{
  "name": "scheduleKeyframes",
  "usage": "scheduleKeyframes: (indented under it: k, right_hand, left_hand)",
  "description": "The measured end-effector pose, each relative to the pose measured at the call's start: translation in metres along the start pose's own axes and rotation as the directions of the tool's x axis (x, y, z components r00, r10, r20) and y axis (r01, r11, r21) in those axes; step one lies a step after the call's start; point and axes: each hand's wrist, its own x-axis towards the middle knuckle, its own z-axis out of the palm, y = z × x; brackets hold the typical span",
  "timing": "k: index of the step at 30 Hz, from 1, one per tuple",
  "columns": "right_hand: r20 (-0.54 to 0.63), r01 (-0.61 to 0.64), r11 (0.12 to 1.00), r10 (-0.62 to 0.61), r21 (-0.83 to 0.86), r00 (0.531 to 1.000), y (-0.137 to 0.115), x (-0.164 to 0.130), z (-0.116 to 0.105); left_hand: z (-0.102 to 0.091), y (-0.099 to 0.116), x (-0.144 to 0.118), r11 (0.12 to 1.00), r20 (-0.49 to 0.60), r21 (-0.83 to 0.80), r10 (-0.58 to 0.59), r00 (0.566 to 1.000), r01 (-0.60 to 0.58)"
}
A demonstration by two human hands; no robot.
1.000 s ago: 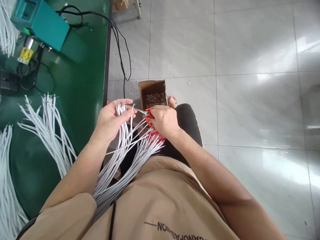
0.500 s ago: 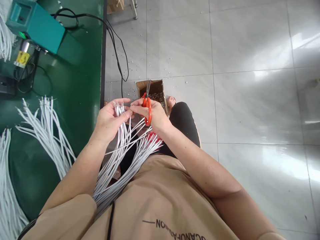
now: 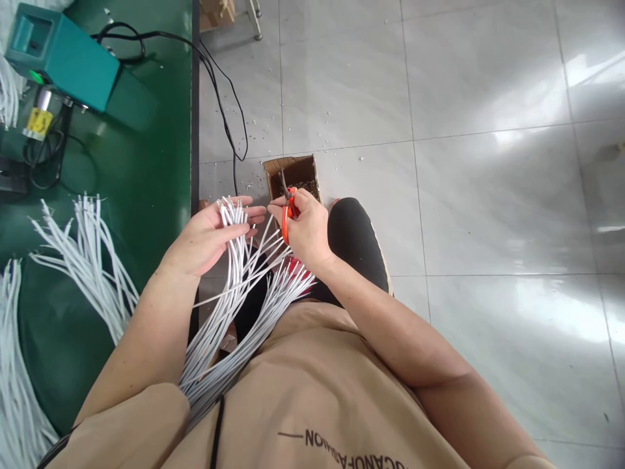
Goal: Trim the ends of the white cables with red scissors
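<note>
What is hardest to make out is the place between the two hands: the fingertips of the right hand come close together near a single white wire end, but I cannot tell whether they pinch it. The same hand holds the red-handled scissors; one part of the handles is covered by its fingers, and the dark blades point away from the person, above the cardboard box. The box is partly hidden behind this hand, so its contents are seen only in part. The left hand holds a bundle of white cables, with its thumb across them and its other fingers behind, mostly concealed. The cable tips rise just above this thumb, to the left of the scissors; lower down, the cables pass beside the left forearm and their far ends are not visible. A second bundle lies against the shirt, below both hands, covering most of a red object. On the bench, another cable bundle is partly blocked by the left arm.
</note>
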Motion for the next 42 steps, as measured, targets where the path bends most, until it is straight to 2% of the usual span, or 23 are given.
scheduleKeyframes:
  k: [2,3,6,8,12,14,17,19,20,22,24,26,28,30,33,36,42]
  right_hand:
    - [-0.066,0.053,0.989,-0.063,-0.138,0.996,0.003,0.0,-0.002]
    - [-0.087,0.065,0.986,-0.079,-0.154,0.993,0.002,0.0,-0.003]
    - [-0.044,0.051,0.997,-0.053,-0.056,0.998,-0.005,0.002,-0.005]
    - [0.082,-0.03,0.999,0.028,0.026,0.996,-0.011,0.004,-0.004]
    - [0.283,-0.225,0.965,0.18,0.134,0.942,-0.015,0.006,0.002]
    - [0.334,-0.314,0.924,0.233,0.217,0.914,-0.015,0.005,0.004]
    - [0.386,-0.452,0.812,0.307,0.371,0.87,-0.013,0.004,0.004]
    - [0.399,-0.477,0.772,0.314,0.421,0.861,-0.011,0.003,0.002]
    - [0.395,-0.468,0.78,0.308,0.415,0.865,-0.009,0.004,0.0]
    - [0.359,-0.408,0.854,0.288,0.322,0.888,-0.002,0.004,-0.004]
    - [0.3,-0.301,0.947,0.258,0.107,0.918,0.005,0.004,-0.008]
    - [0.276,-0.155,0.973,0.198,-0.171,0.941,0.011,0.002,-0.011]
    - [0.304,-0.021,0.929,0.142,-0.371,0.942,0.014,-0.001,-0.011]
    - [0.334,0.061,0.887,0.108,-0.458,0.936,0.015,-0.003,-0.01]
    - [0.35,0.098,0.853,0.104,-0.512,0.931,0.014,-0.003,-0.007]
    - [0.365,0.122,0.824,0.108,-0.553,0.925,0.011,-0.002,-0.007]
    - [0.421,0.223,0.729,0.098,-0.647,0.902,0.0,-0.002,-0.009]
  left_hand:
    - [-0.002,0.0,0.001,1.0,-0.006,-0.016,-0.008,1.0,0.008]
    - [-0.002,-0.001,0.001,1.0,-0.017,-0.02,-0.008,1.0,0.007]
    - [0.001,-0.001,0.002,1.0,-0.035,-0.023,-0.004,0.999,0.003]
    - [0.004,-0.001,0.001,1.0,-0.041,-0.027,-0.005,0.999,0.004]
    - [0.002,-0.002,0.002,0.999,-0.059,-0.004,-0.035,0.998,0.035]
    - [-0.003,-0.004,0.004,0.997,-0.071,0.069,-0.03,0.997,0.035]
    - [-0.008,-0.008,0.008,0.983,-0.093,0.181,0.002,0.996,0.015]
    - [-0.008,-0.01,0.008,0.979,-0.105,0.201,0.011,0.994,0.01]
    - [-0.008,-0.01,0.008,0.981,-0.106,0.195,0.007,0.994,0.014]
    - [-0.005,-0.009,0.008,0.987,-0.096,0.154,-0.018,0.995,0.033]
    - [-0.002,-0.009,0.007,0.993,-0.068,0.115,-0.032,0.997,0.039]
    - [0.0,-0.009,0.006,0.994,-0.053,0.107,-0.026,0.998,0.032]
    - [0.001,-0.009,0.007,0.993,-0.077,0.116,-0.009,0.997,0.018]
    - [0.001,-0.011,0.008,0.992,-0.126,0.123,0.0,0.992,0.016]
    - [0.0,-0.016,0.011,0.985,-0.178,0.174,0.035,0.983,-0.003]
    - [-0.001,-0.018,0.012,0.954,-0.197,0.297,0.092,0.976,-0.03]
    - [0.004,-0.012,0.007,0.821,-0.236,0.57,0.187,0.954,-0.02]
